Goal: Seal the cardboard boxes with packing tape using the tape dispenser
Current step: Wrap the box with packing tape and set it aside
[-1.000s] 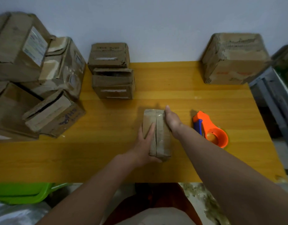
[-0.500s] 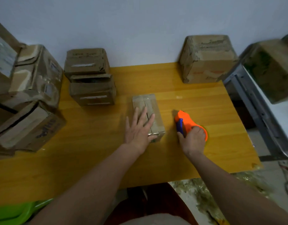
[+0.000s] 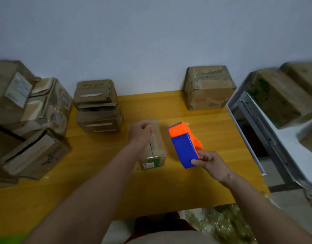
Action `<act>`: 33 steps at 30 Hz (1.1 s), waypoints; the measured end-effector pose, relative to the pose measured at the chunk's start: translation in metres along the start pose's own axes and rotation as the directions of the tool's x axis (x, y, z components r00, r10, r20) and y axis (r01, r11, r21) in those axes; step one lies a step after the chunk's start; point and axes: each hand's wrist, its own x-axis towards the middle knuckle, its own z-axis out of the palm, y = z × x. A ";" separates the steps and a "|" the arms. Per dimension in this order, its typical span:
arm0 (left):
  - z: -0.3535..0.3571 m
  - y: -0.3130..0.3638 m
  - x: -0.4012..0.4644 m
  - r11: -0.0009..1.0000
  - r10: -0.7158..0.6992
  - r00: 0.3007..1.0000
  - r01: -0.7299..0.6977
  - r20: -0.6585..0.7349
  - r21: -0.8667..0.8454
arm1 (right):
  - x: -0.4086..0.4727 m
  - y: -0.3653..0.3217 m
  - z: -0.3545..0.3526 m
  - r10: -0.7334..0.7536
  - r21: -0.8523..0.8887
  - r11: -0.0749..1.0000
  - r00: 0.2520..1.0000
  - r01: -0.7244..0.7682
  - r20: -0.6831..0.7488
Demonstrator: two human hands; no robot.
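A small cardboard box [image 3: 156, 154] lies lengthwise on the yellow table [image 3: 216, 138], its top flaps meeting in a dark seam. My left hand [image 3: 140, 132] sits over the box's far end with its fingers curled; nothing shows inside them. Just right of the box, my right hand [image 3: 210, 162] grips the orange and blue tape dispenser [image 3: 184, 147] by its near end. The dispenser is lifted off the table, with its orange toothed end pointing away from me.
Several worn cardboard boxes [image 3: 28, 120] are piled at the table's left. Two small boxes [image 3: 98, 106] stand stacked at the back. Another box [image 3: 208, 87] sits at the back right against the wall. A grey metal rack [image 3: 268, 138] with boxes stands to the right.
My right hand has picked the dispenser up off the table and raised it beside the box. My left hand has slid toward the box's far end and curled its fingers.
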 end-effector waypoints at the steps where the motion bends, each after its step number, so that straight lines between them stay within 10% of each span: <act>1: 0.000 0.008 0.001 0.998 -0.034 0.999 0.036 0.042 -0.055 | -0.002 -0.004 -0.005 -0.017 0.018 1.000 0.998 0.017 0.053; 7: 0.001 0.035 -0.004 0.922 -0.123 0.863 0.283 0.490 -0.266 | -0.001 -0.020 -0.030 0.009 0.019 1.000 0.957 -0.015 0.291; 16: 0.000 0.021 -0.014 0.878 -0.123 0.831 0.346 0.543 -0.330 | 0.013 -0.023 -0.032 0.180 -0.068 0.984 0.936 -0.167 0.302; 23: 0.003 0.007 -0.032 0.762 -0.221 0.847 0.460 0.484 -0.456 | 0.019 -0.034 -0.022 0.139 -0.070 0.990 0.923 -0.122 0.358; 33: 0.012 -0.038 -0.051 0.791 -0.326 0.945 0.284 0.018 -0.543 | 0.017 -0.041 -0.027 0.267 -0.375 0.923 0.850 -0.089 0.454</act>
